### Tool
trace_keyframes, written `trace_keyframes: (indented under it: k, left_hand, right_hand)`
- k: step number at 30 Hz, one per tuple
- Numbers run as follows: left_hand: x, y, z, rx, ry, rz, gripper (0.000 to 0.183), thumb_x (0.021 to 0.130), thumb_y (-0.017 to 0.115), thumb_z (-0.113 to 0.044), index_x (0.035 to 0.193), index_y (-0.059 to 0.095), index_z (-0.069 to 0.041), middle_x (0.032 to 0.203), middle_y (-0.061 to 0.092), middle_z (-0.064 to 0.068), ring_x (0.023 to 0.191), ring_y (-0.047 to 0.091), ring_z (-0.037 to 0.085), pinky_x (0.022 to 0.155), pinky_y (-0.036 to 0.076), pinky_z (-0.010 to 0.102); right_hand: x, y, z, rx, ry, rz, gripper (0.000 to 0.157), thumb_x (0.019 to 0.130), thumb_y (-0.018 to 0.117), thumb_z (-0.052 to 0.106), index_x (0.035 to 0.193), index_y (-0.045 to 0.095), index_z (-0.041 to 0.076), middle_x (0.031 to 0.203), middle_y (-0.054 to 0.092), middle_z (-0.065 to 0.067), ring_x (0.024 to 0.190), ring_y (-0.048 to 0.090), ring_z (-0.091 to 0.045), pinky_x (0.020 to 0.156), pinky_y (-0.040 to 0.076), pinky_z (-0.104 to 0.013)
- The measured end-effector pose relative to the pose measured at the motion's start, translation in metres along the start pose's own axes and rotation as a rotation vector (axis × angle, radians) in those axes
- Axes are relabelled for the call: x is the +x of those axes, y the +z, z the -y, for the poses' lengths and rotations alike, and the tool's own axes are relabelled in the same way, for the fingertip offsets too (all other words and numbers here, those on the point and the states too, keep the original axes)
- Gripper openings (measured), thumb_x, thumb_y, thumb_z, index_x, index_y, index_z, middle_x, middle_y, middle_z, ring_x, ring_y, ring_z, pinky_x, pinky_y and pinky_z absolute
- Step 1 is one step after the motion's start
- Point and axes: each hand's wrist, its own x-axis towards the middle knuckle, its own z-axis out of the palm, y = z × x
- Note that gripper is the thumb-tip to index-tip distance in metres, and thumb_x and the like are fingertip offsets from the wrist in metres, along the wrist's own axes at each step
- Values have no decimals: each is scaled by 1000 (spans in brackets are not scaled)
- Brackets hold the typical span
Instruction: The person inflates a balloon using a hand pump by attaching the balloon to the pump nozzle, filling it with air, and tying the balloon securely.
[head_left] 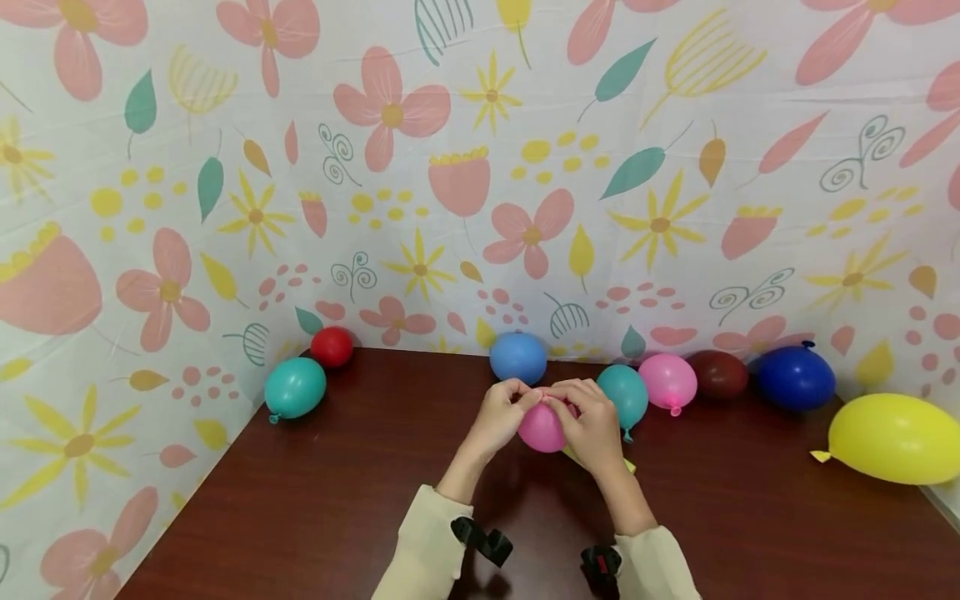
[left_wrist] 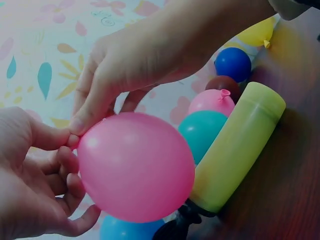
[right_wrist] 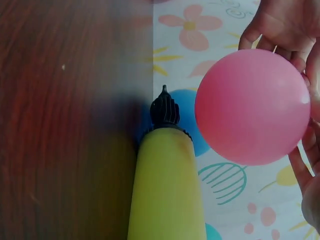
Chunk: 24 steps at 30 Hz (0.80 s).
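Note:
A round, inflated pink balloon [head_left: 542, 429] is held up over the table between both hands. My left hand [head_left: 491, 417] pinches its neck between thumb and forefinger, the other fingers loosely bent beside the balloon in the left wrist view. From the other side my right hand [head_left: 596, 425] pinches the same neck, fingertips meeting the left ones. The neck itself is mostly hidden by the fingers. Below and beside the balloon lies a yellow-green balloon pump [left_wrist: 242, 145], its ribbed black nozzle [right_wrist: 165, 107] showing in the right wrist view.
Along the back edge of the brown table [head_left: 360, 500] sit a light blue balloon [head_left: 517, 358], a teal one [head_left: 622, 396], a knotted pink one [head_left: 667, 381], a dark red one [head_left: 717, 375] and a dark blue one [head_left: 797, 379]. A yellow balloon [head_left: 896, 439] lies right; teal [head_left: 296, 389] and red [head_left: 332, 346] balloons, left.

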Motion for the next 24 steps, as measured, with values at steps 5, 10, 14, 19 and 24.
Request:
trace_keyframes:
  k: [5,10,14,19,24]
  left_hand:
    - [-1,10,-1,34,53,-178,22,91,67,-12,87,68,9,87,67,18,77,53,7,66,46,17]
    - [-1,16,4,-52,68,-320,18,84,75,-9,84,67,7,87,67,18,76,53,6,67,46,17]
    - [-1,14,11,-86,132,-345,17,81,76,-3,80,61,6,95,66,19,86,53,11,76,45,20]
    - [-3,14,12,205,310,-193,11,92,64,-12,98,69,-3,113,67,11,109,45,23,96,36,39]
    - [-1,13,7,430,428,-116,22,95,60,-21,103,75,-6,117,71,6,111,49,26,96,35,47]
  right_hand:
    - [-1,4,3,-73,59,-27,11,76,78,-1,80,69,2,83,72,-9,70,59,-18,60,43,-19]
    - [-3,7,9,-79,144,-67,8,80,76,0,82,68,1,84,72,-11,70,60,-20,62,41,-16]
    - [-6,4,14,-52,227,-79,8,81,75,2,86,68,1,83,72,-12,74,65,-24,67,43,-14]
    - [-5,0,16,-1,308,-96,7,82,74,0,86,70,0,82,73,-12,74,65,-19,69,42,-6]
    - [3,-4,14,28,271,-83,5,82,74,-1,86,71,0,82,73,-12,75,66,-17,70,43,-4]
